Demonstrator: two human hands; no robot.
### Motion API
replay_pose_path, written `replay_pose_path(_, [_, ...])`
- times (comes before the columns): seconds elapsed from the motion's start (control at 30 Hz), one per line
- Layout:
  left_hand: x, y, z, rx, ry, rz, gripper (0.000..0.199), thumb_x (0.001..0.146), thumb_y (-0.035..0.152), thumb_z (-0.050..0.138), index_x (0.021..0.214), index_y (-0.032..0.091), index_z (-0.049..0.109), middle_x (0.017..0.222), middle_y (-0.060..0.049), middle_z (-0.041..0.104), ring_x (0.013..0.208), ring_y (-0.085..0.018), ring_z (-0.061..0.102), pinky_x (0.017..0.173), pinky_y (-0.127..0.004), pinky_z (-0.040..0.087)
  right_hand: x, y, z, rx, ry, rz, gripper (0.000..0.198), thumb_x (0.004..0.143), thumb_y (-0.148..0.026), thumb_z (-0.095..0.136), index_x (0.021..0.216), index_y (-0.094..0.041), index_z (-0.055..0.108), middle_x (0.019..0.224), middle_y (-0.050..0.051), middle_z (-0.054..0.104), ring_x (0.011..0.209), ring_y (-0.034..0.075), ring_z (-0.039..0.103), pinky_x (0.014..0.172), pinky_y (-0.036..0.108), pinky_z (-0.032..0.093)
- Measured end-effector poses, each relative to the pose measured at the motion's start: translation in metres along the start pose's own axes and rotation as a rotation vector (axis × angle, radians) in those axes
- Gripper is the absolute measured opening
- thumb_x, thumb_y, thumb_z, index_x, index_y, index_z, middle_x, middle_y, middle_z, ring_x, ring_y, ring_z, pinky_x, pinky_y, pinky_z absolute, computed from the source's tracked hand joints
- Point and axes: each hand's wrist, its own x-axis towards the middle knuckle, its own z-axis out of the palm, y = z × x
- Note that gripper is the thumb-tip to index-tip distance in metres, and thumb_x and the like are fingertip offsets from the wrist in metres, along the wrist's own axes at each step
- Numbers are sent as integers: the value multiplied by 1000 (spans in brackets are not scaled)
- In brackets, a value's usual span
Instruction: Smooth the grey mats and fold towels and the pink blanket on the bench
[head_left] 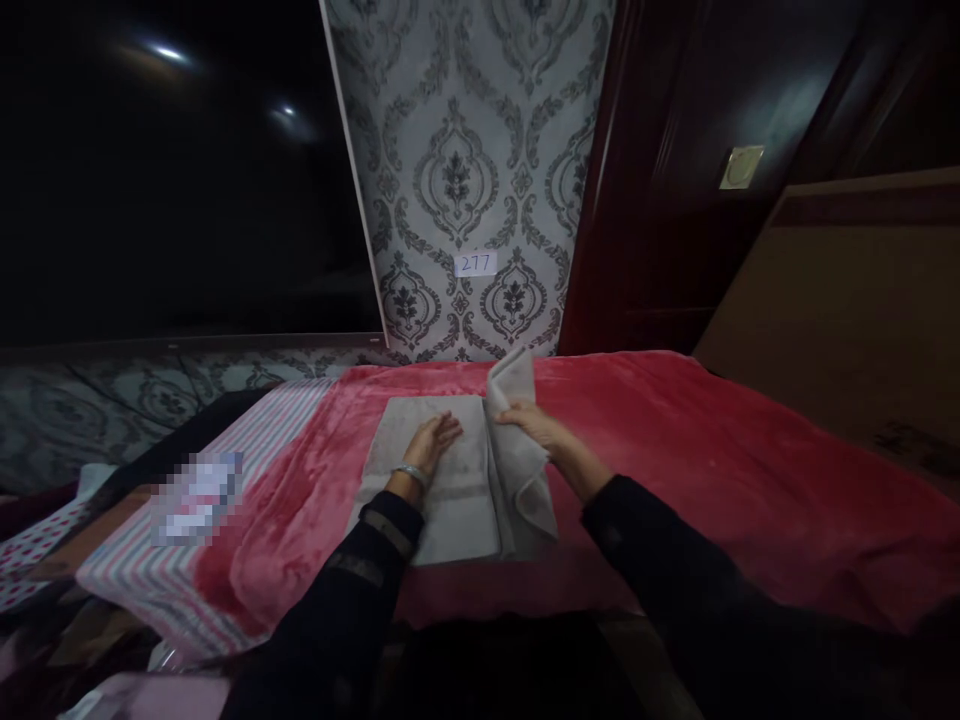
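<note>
Okay, grey cloth at lower centre of the frame, one flap lifted.
On my feed the right hand pinches that flap; the left hand is loosely open over the cloth, contact unclear. I reckon a weak pinch could let it slump crooked. Cloth's matte, creased, roughly rectangular; plush red blanket underneath.

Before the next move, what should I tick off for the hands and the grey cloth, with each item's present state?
1. Grip of the right hand on the grey cloth: ok, it holds the raised right part.
2. Left hand free of a grip: ok, fingers loosely spread.
3. Left hand pressing the cloth: cannot tell.
4. Whole cloth flat: not ok, right part lifted and curled.
5. Cloth resting on the red blanket: ok.
</note>
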Motion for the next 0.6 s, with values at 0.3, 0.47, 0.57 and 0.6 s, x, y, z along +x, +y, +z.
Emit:
replay_pose_path(0.3, [-25, 10, -38, 2, -20, -140, 51, 71, 49, 79, 103, 10, 71, 86, -14, 77, 78, -28, 74, 67, -36, 60, -3, 68, 74, 72, -174, 243, 44, 63, -36, 85, 103, -26, 67, 80, -1, 75, 65, 17, 66, 57, 28, 52])
replay_pose_path(0.47, [-16, -3, -31, 115, 57, -70, 54, 59, 33, 88, 105, 10, 71, 84, -10, 77, 78, -26, 74, 73, -35, 60, -20, 63, -7, 56, 170, 125, 32, 72, -31, 76, 102, -21, 69, 86, 5, 74, 63, 14, 63, 51, 23, 48])
replay_pose_path(0.57, [-3, -2, -27, 240, 132, -50, 39, 62, 26, 83, 98, 12, 73, 84, -9, 77, 83, -27, 74, 78, -36, 59, -32, 68, -58, -5, 438, 78, 21, 71, -26, 71, 91, -21, 66, 74, 4, 68, 57, 13, 58, 48, 23, 46])
replay_pose_path(0.6, [1, -1, -28, 268, 160, -46, 33, 64, 24, 81, 95, 13, 73, 84, -9, 77, 84, -27, 73, 78, -36, 59, -37, 73, -71, -23, 506, 68, 19, 70, -26, 69, 88, -21, 64, 71, 3, 65, 55, 13, 57, 47, 23, 45])
